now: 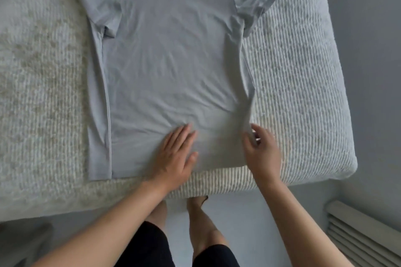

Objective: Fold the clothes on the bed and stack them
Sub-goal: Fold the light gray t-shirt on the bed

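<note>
Bare bedspread [293, 84] right of t-shirt [169, 60], also left; nothing standing on either strip.

The T-shirt [173, 67] collar at twelve o'clock is cut off by the top edge; the right hand [260, 149] fingertips are motion-blurred against the hem.

One T-shirt [171, 67] is lying on one bed [293, 84]. Two sleeves are showing on it, a left sleeve [102, 6] and a right sleeve [251, 0]. Two hands are reaching in from the near side: the left hand [178, 158] and the right hand [263, 154]. Two bare legs [204, 223] are standing on the floor near the bed's edge. One slatted vent [364, 238] is sitting at the near right corner.
</note>
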